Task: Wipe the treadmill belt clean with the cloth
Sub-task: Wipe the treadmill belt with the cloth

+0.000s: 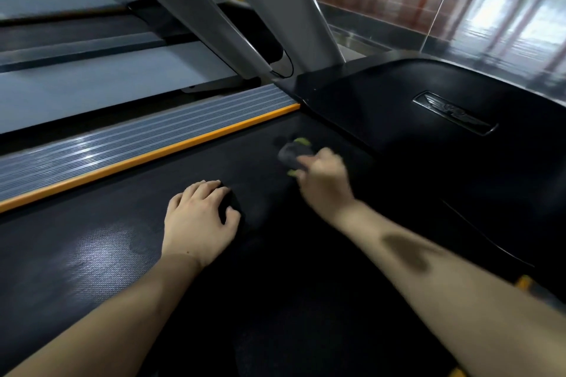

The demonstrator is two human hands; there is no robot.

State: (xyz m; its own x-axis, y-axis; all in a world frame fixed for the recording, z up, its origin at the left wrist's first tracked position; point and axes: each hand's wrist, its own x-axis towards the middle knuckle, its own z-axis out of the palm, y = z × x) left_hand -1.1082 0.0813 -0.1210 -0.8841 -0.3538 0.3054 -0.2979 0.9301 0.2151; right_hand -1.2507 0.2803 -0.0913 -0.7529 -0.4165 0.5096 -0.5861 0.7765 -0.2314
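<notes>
Open belt to the near left, hood and uprights closing the far end

The treadmill belt [92, 260] lies bare left of the left hand [196, 220] and between both forearms. The black motor hood [398, 107] walls off the far and right side just beyond the right hand [321, 174] and its cloth [292, 154]. The orange strip [147, 159], ribbed side rail [122, 138] and grey uprights [275, 9] border the left.

belt [101, 254]: matt black, finely textured weave
motor cover [413, 138]: glossy black plastic
side rail [122, 144]: ribbed grey metal
cloth [294, 154]: soft grey fabric
</notes>
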